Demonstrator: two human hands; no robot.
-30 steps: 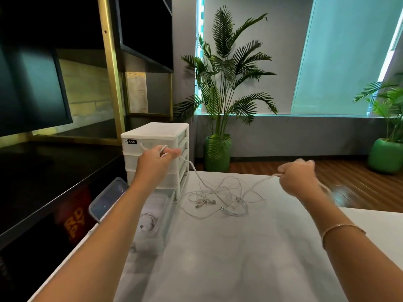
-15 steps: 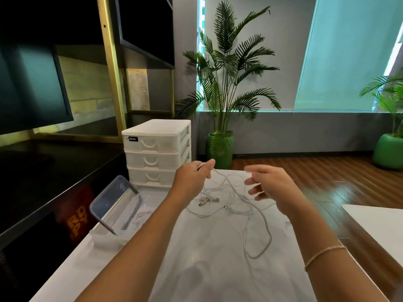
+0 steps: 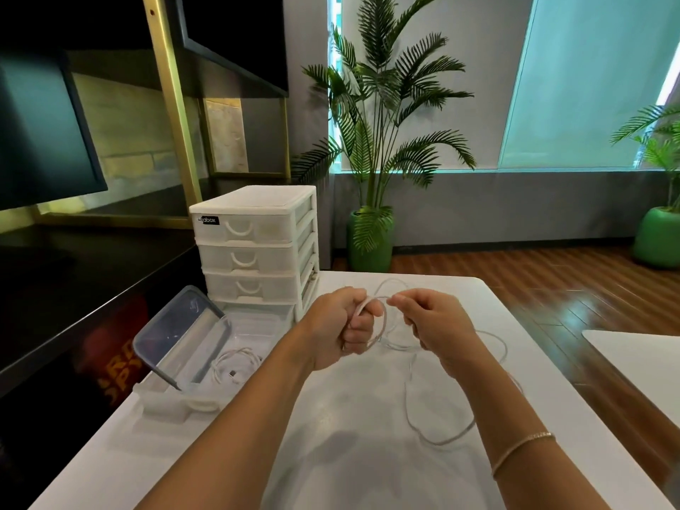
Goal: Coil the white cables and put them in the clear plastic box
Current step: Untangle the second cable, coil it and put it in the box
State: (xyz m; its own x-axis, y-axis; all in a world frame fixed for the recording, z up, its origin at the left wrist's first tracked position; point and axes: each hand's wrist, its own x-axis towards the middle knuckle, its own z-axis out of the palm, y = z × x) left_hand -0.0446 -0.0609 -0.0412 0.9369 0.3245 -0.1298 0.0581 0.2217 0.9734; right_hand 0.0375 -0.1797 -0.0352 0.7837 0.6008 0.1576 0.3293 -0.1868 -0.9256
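A white cable [image 3: 438, 438] trails in a long loop over the white table [image 3: 368, 454]. My left hand [image 3: 340, 325] grips a small loop of that cable in its fist above the table's middle. My right hand [image 3: 430, 320], just to the right, pinches the same cable at the top of the loop. More white cable [image 3: 388, 285] lies behind my hands, mostly hidden. The clear plastic box [image 3: 257, 325] stands open at the left with its lid [image 3: 176, 325] tilted up. One coiled white cable [image 3: 235, 366] lies inside it.
A white drawer unit [image 3: 257, 244] stands behind the box, with a white drawer [image 3: 165, 406] lying in front of the box. A dark shelf and counter run along the left. A second white table [image 3: 644, 362] sits at the right across a gap.
My hands have come together from far apart. The left has dropped from the drawer unit to the table's middle; the right has moved in and now pinches the cable, forming a small loop.
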